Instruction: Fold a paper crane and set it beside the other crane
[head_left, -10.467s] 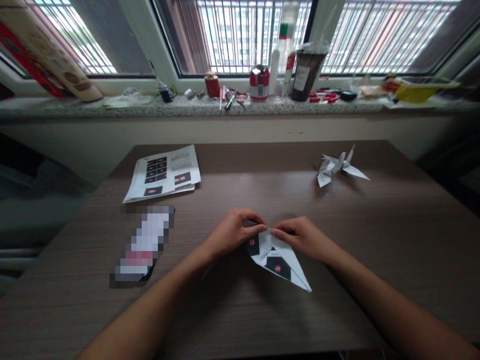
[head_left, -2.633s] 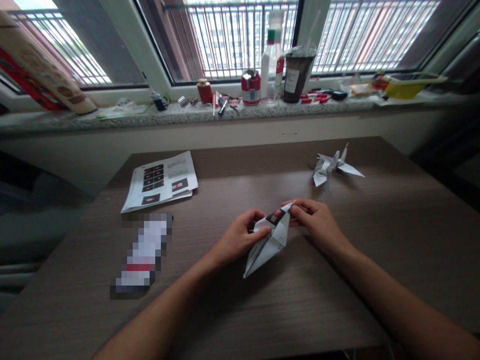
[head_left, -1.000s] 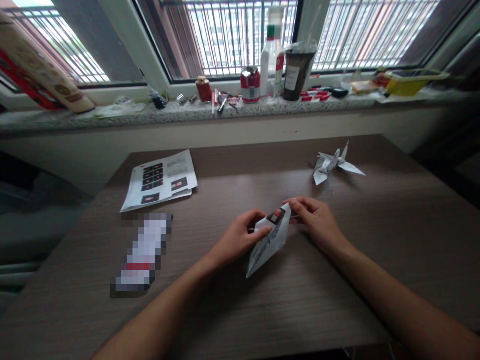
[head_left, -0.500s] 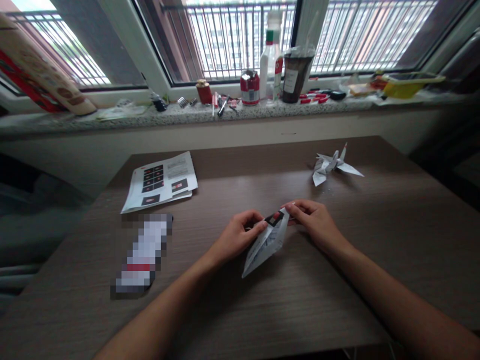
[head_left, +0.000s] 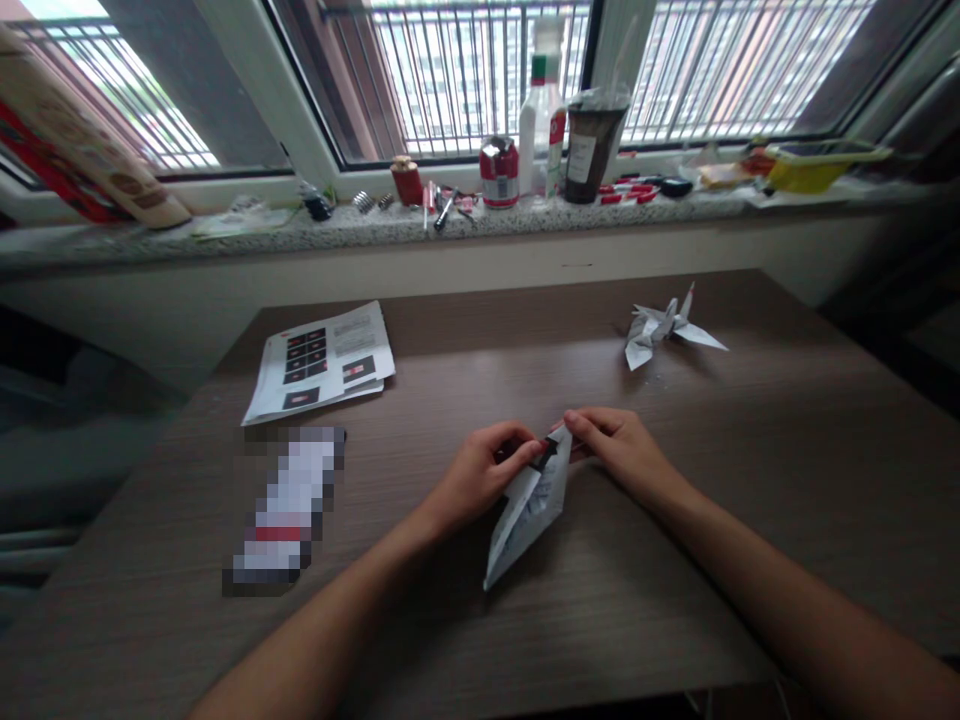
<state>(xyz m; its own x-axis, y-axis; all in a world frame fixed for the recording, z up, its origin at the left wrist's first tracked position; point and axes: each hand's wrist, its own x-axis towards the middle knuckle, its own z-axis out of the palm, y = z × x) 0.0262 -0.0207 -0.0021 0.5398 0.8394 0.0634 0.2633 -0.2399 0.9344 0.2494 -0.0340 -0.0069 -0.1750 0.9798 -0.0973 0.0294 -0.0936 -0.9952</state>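
Note:
A folded sheet of printed paper [head_left: 531,515] is held between my two hands above the brown table [head_left: 420,640]. My left hand [head_left: 487,465] pinches its upper left edge between thumb and fingers. At the top corner, my right hand [head_left: 611,440] grips the paper with thumb and fingertips. The paper's long point hangs down toward me, and its folds gape a little along the side. Some of the fingers behind the paper are hidden. Beyond my right hand lies a folded paper crane [head_left: 667,325] with spread wings.
Printed sheets [head_left: 326,360] lie at the table's back left, with a blurred-out phone-like object [head_left: 289,505] nearer me. Along the stone windowsill [head_left: 345,232] stand a red can [head_left: 499,172], a clear bottle [head_left: 534,140], a dark cup [head_left: 592,150] and a yellow container [head_left: 810,172].
The folded paper has turned more upright, its lower tip moving down toward me. My right hand has shifted slightly left and down. Both hands keep their grip.

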